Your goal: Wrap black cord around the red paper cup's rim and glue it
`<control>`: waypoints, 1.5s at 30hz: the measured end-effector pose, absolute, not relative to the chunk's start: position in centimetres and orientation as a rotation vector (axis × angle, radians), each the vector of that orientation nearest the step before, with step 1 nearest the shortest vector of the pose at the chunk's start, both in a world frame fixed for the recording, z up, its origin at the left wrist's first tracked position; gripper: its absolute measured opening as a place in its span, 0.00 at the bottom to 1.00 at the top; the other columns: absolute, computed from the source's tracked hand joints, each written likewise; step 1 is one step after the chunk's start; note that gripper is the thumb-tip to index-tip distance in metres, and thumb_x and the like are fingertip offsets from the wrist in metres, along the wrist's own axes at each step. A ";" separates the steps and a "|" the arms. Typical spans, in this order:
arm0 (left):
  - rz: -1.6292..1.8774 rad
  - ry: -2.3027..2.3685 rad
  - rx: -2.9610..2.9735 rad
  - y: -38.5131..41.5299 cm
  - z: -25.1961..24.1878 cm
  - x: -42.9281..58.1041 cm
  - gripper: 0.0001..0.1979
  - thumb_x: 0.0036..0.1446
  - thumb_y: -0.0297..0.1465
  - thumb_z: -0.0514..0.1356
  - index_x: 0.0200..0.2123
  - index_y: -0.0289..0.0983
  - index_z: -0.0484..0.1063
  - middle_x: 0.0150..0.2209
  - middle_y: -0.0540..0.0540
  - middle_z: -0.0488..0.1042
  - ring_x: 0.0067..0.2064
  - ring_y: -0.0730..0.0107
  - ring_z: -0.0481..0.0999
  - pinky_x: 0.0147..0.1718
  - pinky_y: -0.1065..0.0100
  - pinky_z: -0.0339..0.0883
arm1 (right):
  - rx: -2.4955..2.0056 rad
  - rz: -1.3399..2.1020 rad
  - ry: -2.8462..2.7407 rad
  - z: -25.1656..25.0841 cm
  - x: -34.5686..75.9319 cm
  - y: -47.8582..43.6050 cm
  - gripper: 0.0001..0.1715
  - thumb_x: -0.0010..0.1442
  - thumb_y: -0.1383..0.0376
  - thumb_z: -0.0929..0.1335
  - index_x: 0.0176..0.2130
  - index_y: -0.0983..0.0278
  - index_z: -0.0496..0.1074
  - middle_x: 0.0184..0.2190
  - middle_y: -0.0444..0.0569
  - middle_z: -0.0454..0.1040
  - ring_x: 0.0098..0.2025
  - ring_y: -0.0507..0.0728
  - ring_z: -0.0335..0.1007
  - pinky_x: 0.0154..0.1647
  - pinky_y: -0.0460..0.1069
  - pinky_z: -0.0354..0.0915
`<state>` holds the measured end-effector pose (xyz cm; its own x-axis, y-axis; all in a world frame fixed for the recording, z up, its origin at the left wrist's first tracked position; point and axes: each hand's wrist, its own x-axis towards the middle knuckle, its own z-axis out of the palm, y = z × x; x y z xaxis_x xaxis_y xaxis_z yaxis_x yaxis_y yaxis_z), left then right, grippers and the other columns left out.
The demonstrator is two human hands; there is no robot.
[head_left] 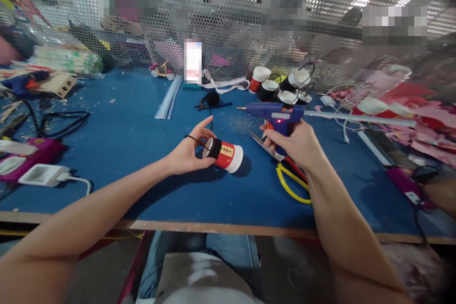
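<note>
left hand [185, 154] closed round paper cup [225, 154] lying sideways on tabletop [117, 142], black band end pinched | right hand [295, 142] gripping glue gun [280, 114] (nozzle aimed left) | risk: hot tip near fingers, burn; scissors [285, 171] under wrist may snag

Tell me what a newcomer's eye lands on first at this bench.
First, the blue glue gun gripped by the right hand at centre, its nozzle pointing left. Next, the red, white and black paper cup lying on its side in the left hand. Behind, a cluster of similar cups stands by the perforated screen.
</note>
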<state>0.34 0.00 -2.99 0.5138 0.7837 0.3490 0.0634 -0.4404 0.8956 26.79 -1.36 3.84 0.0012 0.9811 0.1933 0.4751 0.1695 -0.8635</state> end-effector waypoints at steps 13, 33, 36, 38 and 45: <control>1.035 0.722 1.845 0.8 -3.5 0.0 0.46 0.46 0.25 0.65 0.65 0.46 0.46 0.47 0.43 0.66 0.45 0.64 0.70 0.47 0.57 0.65 | -1.479 0.572 -1.993 3.1 26.1 -5.2 0.05 0.51 0.59 0.70 0.29 0.59 0.75 0.16 0.43 0.70 0.20 0.55 0.69 0.22 0.49 0.66; 1.007 0.796 1.783 0.7 -3.1 0.1 0.46 0.45 0.29 0.66 0.65 0.44 0.47 0.46 0.43 0.67 0.43 0.64 0.70 0.44 0.58 0.67 | -1.352 0.291 -2.205 1.8 25.5 -6.4 0.05 0.56 0.65 0.68 0.29 0.60 0.67 0.24 0.40 0.71 0.25 0.50 0.66 0.27 0.45 0.62; 1.010 0.782 1.767 0.8 -3.2 0.1 0.46 0.45 0.29 0.66 0.65 0.45 0.46 0.47 0.43 0.67 0.43 0.64 0.70 0.45 0.57 0.66 | -1.329 0.289 -2.254 2.1 25.3 -6.5 0.06 0.57 0.66 0.68 0.28 0.60 0.66 0.22 0.39 0.68 0.23 0.49 0.63 0.25 0.45 0.60; 1.017 0.770 1.772 0.8 -3.2 0.1 0.46 0.45 0.29 0.66 0.65 0.45 0.46 0.47 0.43 0.67 0.43 0.64 0.70 0.45 0.57 0.66 | -1.322 0.257 -2.244 2.2 25.3 -6.6 0.06 0.57 0.67 0.68 0.29 0.60 0.65 0.23 0.39 0.67 0.24 0.49 0.64 0.26 0.44 0.60; 1.017 0.763 1.796 0.6 -3.2 0.1 0.47 0.46 0.27 0.66 0.65 0.45 0.45 0.47 0.43 0.67 0.44 0.65 0.70 0.46 0.58 0.65 | -1.344 0.258 -2.267 2.0 25.4 -6.8 0.05 0.56 0.67 0.67 0.30 0.61 0.66 0.24 0.40 0.69 0.24 0.49 0.65 0.27 0.44 0.60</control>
